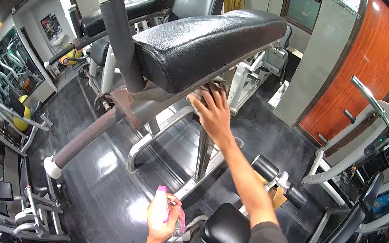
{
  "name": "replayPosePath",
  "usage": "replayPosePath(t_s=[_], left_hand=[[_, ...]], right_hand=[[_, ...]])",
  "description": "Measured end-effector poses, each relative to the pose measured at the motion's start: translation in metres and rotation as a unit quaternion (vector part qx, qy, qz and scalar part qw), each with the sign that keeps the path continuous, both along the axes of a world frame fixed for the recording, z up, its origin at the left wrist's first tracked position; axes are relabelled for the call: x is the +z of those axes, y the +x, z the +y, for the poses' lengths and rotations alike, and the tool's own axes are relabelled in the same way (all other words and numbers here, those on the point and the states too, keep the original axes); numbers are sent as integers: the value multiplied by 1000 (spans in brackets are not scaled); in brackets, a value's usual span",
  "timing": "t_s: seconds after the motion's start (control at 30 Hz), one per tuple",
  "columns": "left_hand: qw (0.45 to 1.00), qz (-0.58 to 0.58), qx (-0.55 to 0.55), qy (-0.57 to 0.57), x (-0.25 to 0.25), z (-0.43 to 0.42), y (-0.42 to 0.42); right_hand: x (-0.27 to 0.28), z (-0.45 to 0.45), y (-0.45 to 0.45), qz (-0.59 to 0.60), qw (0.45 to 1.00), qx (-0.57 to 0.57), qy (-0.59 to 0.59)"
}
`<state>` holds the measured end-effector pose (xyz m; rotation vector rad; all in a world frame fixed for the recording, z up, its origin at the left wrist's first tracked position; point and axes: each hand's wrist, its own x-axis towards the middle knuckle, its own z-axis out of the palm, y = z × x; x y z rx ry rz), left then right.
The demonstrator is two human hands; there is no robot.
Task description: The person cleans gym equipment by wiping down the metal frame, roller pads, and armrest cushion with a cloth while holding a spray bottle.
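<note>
My right hand (213, 112) reaches up and is closed over a greyish cloth (217, 81), pressed against the metal frame just under a black padded bench (207, 38) of a gym machine. The cloth is mostly hidden behind my fingers. Lower down, my left hand (162, 225) grips a white and pink spray bottle (159, 206), its pink head pointing up and away from me. Left of the pad, a handle with a dark grip (119, 35) rises from the frame, and a second bar with a brown sleeve (84, 137) slopes down to a white end cap.
Below me is a black seat (227, 229), with roller pads (265, 167) just beyond it. Other gym machines stand at the right and behind the bench. A mirror (3, 88) lines the left wall. An orange wooden door (358, 70) is at the back right. Dark floor (92, 197) lies between the machines.
</note>
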<state>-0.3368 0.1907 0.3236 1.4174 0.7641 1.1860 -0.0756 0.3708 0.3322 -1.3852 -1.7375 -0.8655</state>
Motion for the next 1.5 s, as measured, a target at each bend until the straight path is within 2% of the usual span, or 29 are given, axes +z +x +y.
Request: replayPosePath(t_s=[0.03,0.1,0.17,0.23,0.3,0.37,0.47,0.5,0.53,0.57,0.6,0.63,0.67,0.7,0.77,0.8,0.83,0.93,0.97,1.03,1.07,1.13,1.17,1.23,1.27,1.3,1.37,1.4,1.5], left_hand=[[1000,-2,1,1,0,0,0],[1000,-13,18,-8,0,-1,0],[1000,-11,17,-2,0,0,-1],[1000,-3,13,3,2,-1,-3],[1000,-7,-2,26,6,-3,-5],[999,3,-11,31,7,-6,-13],[1000,-12,-11,14,5,-13,-27],[999,-34,2,-1,4,-15,-32],[999,-44,-14,4,-1,-18,-39],[999,-47,-15,2,-5,-22,-46],[998,-58,-21,-3,-8,-26,-51],[997,-70,-26,-9,-12,-32,-56],[997,-69,-45,-12,-12,-35,-60],[996,-73,-46,-18,-11,-43,-63],[996,-51,-57,-55,-4,-61,-72],[995,2,-97,-22,-8,-72,-87],[994,-15,-107,-34,-18,-78,-93],[994,-17,-101,-23,-22,-93,-102],[995,1,-99,-24,-25,-97,-106],[995,17,-94,-20,-30,-102,-112],[995,23,-92,-26,-33,-104,-114],[995,30,-92,-32,-38,-108,-120],[994,33,-94,-46,-42,-110,-123],[993,37,-98,-62,-44,-115,-127],[994,25,-94,-54,-43,-117,-128],[995,12,-91,-44,-43,-118,-129],[994,7,-102,-42,-41,-120,-134],[994,-4,-104,-23,-38,-121,-135],[994,-27,-105,6,-39,-126,-142]], right_hand=[[-1,4,3,-2,1000,1,1],[-14,10,11,-102,992,-36,-61],[-31,6,13,-115,991,-30,-67],[-56,-2,12,-156,980,-2,-124],[-117,-3,13,-142,979,18,-144],[-165,-13,15,-179,960,37,-213],[-185,-44,3,-34,941,54,-332],[-180,-61,-6,139,906,39,-398],[-171,-72,-9,286,844,37,-452],[-164,-81,-10,423,760,33,-492],[-174,-89,-10,420,761,29,-494],[-185,-100,-14,566,721,97,-389],[-186,-114,-18,690,653,160,-269],[-187,-130,-18,689,654,154,-272],[-183,-175,-23,889,334,264,-168],[-164,-225,-34,938,191,266,-110],[-163,-246,-38,929,170,320,-81],[-139,-298,-66,935,183,305,-12],[-135,-316,-73,921,163,354,-14],[-151,-345,-79,863,87,498,-25],[-157,-355,-87,862,87,499,-27],[-169,-371,-105,889,56,450,61],[-161,-374,-115,916,95,386,56],[-144,-377,-133,882,85,463,36],[-133,-378,-142,925,60,374,35],[-120,-380,-150,926,58,372,37],[-103,-385,-164,922,163,350,2],[-111,-387,-165,912,158,379,-5],[-95,-392,-171,913,168,372,-26]])
